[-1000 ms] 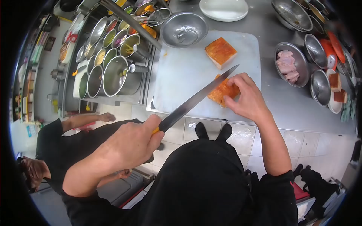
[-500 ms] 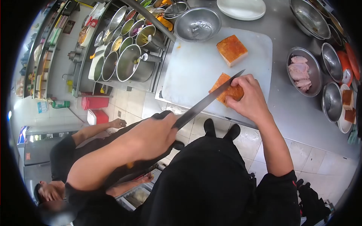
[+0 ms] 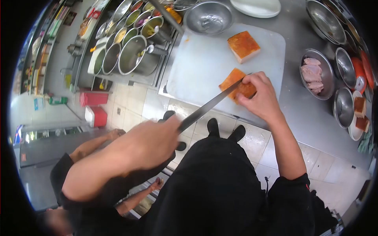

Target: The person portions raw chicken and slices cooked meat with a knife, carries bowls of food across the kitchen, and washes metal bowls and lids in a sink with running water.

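Observation:
My left hand (image 3: 151,137), blurred, is closed around a knife's handle. The long blade of the knife (image 3: 210,104) runs up and right, lying across a browned, crisp-skinned block of pork (image 3: 233,80). Fingers and thumb of my right hand (image 3: 260,94) grip the right side of this block, close beside the blade. Part of the block is hidden under the blade and fingers. Another block of pork (image 3: 244,45), with pale sides and brown skin, sits farther back on the white cutting board (image 3: 193,67).
A steel bowl (image 3: 208,17) and white dish (image 3: 258,7) stand behind the board. At right are a bowl of raw pale meat (image 3: 328,80), more steel bowls and a plate of pork pieces (image 3: 355,131). Ingredient pots (image 3: 132,55) stand left. Another person (image 3: 84,151) is close on my left.
My left hand has drawn the knife back down and left, so its tip now lies near my right fingers. My right hand still grips the pork. The view has shifted slightly.

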`<action>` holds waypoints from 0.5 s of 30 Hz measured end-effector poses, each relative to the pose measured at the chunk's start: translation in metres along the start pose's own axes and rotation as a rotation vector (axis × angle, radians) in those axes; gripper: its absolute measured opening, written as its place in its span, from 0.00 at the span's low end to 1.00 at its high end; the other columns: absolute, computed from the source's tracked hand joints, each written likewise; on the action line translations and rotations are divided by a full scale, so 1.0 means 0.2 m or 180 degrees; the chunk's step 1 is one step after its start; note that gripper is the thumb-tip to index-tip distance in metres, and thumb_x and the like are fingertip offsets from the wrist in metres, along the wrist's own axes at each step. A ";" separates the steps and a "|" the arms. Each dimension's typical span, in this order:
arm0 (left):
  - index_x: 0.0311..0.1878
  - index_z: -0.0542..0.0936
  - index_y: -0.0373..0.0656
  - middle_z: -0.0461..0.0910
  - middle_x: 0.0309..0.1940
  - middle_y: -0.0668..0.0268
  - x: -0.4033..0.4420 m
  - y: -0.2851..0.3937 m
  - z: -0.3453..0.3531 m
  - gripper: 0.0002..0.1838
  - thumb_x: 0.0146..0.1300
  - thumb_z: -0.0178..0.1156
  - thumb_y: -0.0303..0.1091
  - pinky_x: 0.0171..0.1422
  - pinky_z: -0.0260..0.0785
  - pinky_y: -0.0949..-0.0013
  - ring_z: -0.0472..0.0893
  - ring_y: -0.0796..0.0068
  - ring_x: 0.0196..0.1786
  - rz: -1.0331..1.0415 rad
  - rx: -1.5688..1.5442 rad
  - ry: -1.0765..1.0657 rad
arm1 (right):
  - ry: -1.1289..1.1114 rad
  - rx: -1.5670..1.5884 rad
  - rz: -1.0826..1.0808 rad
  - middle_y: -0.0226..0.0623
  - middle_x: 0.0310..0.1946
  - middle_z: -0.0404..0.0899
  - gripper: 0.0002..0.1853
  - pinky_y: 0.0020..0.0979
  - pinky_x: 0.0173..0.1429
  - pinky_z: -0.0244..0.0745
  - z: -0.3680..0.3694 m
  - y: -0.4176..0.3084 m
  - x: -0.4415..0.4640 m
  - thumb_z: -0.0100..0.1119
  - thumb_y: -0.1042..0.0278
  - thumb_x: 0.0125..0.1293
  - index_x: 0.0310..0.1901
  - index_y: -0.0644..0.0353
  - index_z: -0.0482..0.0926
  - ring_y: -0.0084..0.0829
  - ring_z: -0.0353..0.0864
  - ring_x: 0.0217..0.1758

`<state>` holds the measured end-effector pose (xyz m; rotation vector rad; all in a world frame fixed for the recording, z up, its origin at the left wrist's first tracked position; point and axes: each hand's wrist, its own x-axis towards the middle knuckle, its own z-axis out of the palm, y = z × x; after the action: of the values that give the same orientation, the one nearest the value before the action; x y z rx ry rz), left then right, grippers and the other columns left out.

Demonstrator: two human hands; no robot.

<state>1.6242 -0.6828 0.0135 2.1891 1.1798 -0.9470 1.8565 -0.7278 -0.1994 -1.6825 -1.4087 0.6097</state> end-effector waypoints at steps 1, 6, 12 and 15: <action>0.49 0.67 0.35 0.79 0.25 0.42 0.15 0.03 0.04 0.13 0.72 0.48 0.36 0.40 0.70 0.40 0.79 0.34 0.33 0.0008 -0.0115 -0.0096 | -0.0042 0.0004 0.0067 0.38 0.44 0.75 0.19 0.37 0.57 0.72 -0.01 0.01 0.00 0.70 0.64 0.48 0.42 0.59 0.79 0.43 0.74 0.53; 0.49 0.68 0.35 0.81 0.27 0.42 0.03 -0.02 0.08 0.14 0.73 0.46 0.38 0.43 0.71 0.41 0.80 0.34 0.35 -0.0234 -0.0222 -0.0118 | 0.0100 0.0192 0.0017 0.38 0.44 0.75 0.18 0.37 0.57 0.72 -0.01 0.02 0.02 0.71 0.65 0.48 0.42 0.60 0.79 0.43 0.74 0.51; 0.48 0.67 0.36 0.80 0.27 0.42 0.38 0.04 0.36 0.14 0.72 0.48 0.39 0.44 0.71 0.40 0.80 0.35 0.35 -0.0144 -0.0282 0.0453 | 0.0040 0.0203 0.0030 0.39 0.44 0.75 0.19 0.37 0.57 0.72 -0.02 0.03 0.02 0.72 0.64 0.49 0.43 0.59 0.80 0.43 0.74 0.51; 0.46 0.67 0.37 0.80 0.27 0.41 0.28 -0.02 0.41 0.14 0.72 0.49 0.39 0.43 0.70 0.39 0.79 0.35 0.34 -0.0130 -0.0365 0.0506 | 0.0072 0.0231 0.0060 0.39 0.45 0.74 0.20 0.37 0.57 0.72 0.00 0.03 0.01 0.72 0.64 0.49 0.44 0.59 0.80 0.42 0.75 0.51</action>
<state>1.6141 -0.7070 -0.0834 2.1881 1.3220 -0.7131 1.8604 -0.7268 -0.2044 -1.6421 -1.3403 0.6430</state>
